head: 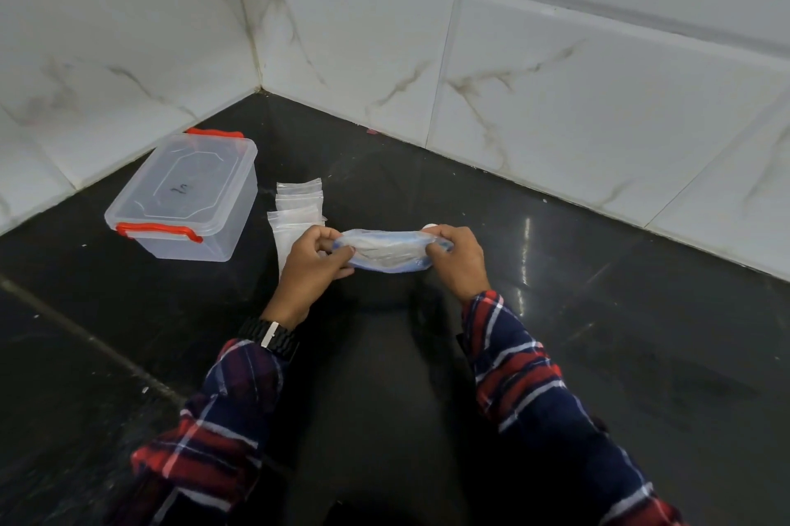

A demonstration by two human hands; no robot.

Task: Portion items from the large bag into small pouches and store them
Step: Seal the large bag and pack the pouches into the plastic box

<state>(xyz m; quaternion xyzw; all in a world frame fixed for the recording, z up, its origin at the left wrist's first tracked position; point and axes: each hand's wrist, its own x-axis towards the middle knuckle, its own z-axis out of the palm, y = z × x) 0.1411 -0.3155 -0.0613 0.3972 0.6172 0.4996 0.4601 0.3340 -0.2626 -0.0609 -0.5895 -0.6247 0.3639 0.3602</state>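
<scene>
Both hands, the left hand [314, 254] and right hand [457, 256], are pinching the blue-edged large bag [387, 254] mouth apart, while the small pouches [297, 204] are lying seemingly unfilled beside the lidded storage box [184, 200].

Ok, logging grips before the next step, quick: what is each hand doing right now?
Left hand: fingers curled, pinching the left end of the large bag.
Right hand: fingers curled, gripping the bag's right end.
</scene>
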